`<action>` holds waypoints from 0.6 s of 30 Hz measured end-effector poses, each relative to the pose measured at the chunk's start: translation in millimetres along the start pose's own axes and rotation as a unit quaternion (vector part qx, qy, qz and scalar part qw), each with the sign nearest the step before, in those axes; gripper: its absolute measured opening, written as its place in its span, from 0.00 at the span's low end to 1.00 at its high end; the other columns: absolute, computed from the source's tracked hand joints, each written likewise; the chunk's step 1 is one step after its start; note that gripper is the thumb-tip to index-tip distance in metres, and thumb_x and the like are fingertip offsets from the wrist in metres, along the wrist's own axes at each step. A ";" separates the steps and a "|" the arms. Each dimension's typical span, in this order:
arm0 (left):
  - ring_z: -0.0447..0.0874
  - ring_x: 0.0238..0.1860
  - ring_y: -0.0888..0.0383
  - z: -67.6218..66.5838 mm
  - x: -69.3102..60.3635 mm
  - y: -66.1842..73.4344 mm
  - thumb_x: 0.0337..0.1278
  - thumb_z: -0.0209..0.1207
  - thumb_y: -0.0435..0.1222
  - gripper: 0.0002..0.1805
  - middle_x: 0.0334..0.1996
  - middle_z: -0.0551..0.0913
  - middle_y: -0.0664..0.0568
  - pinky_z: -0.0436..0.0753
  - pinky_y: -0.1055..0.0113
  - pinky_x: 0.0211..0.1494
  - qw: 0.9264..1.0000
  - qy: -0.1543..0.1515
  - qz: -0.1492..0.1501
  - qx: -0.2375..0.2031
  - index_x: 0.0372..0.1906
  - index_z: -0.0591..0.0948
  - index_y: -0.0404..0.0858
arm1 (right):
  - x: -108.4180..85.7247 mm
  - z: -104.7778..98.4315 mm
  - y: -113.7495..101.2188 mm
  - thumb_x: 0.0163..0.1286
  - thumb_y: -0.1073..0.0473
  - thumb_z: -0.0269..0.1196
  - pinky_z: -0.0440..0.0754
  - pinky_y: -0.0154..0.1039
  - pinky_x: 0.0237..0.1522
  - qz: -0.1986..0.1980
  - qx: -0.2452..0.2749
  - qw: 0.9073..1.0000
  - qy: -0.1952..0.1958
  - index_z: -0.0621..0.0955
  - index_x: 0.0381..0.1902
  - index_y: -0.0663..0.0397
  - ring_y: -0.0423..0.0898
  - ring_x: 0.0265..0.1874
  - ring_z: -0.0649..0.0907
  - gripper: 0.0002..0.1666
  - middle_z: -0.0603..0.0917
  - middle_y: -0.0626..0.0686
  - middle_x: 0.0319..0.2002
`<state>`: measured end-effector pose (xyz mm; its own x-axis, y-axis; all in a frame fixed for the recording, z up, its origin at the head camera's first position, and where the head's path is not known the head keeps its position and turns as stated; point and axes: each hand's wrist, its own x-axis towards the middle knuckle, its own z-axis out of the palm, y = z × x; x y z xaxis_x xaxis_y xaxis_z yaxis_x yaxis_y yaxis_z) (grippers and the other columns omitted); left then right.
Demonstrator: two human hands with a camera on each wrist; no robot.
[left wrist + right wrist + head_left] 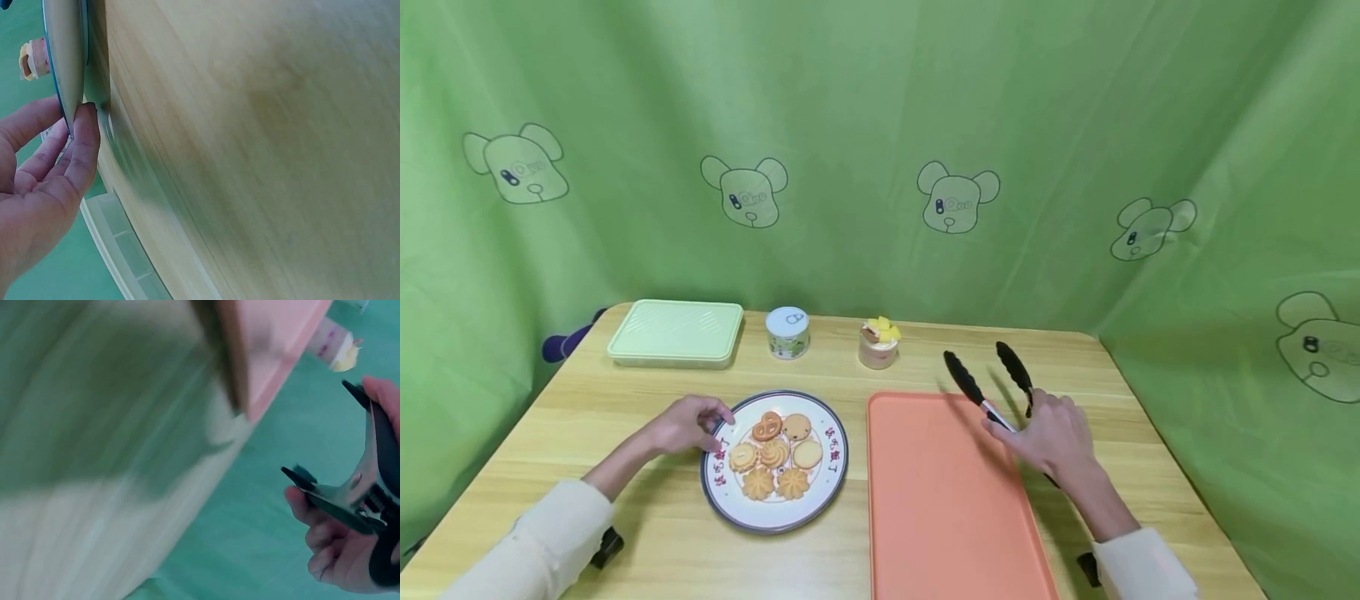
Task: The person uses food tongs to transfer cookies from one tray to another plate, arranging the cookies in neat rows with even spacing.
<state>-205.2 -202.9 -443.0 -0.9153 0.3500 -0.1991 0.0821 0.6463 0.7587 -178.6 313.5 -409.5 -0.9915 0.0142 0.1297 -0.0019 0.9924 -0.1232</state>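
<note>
At the left rim of a white, blue-edged plate (831, 492), my left hand (688, 425) pinches the edge. The left wrist view shows the thumb and fingers (86, 134) on opposite faces of the rim. Several cookies (773, 453), one of them pretzel-shaped, lie in the middle of the plate. My right hand (1056, 433) grips black-tipped metal tongs (964, 379) above the right edge of an orange tray (943, 500). The arms of the tongs (389, 450) stand spread apart with nothing between their tips. Part of their handle end is hidden behind the hand in the head view.
Along the back of the wooden table (647, 533) stand a pale green lidded box (677, 333), a can with a pull tab (787, 333) and a small dessert cup (878, 346) topped with yellow pieces. A green curtain (850, 100) hangs behind and at the sides.
</note>
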 end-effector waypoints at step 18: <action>0.74 0.37 0.55 -2.7 -1.4 0.5 0.36 0.68 0.24 0.20 0.37 0.80 0.45 0.77 0.69 0.37 1.000 -0.004 -0.001 -0.009 0.42 0.80 0.31 | 11.2 21.1 42.8 0.45 0.22 0.62 0.63 0.35 0.15 0.123 0.049 0.986 -0.103 0.68 0.20 0.59 0.45 0.16 0.67 0.44 0.70 0.57 0.22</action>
<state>-205.0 -204.9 -440.7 -0.9121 0.3545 -0.2058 0.0728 0.6343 0.7697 -192.6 353.5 -434.2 -0.9690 0.2179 -0.1168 0.2393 0.9452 -0.2221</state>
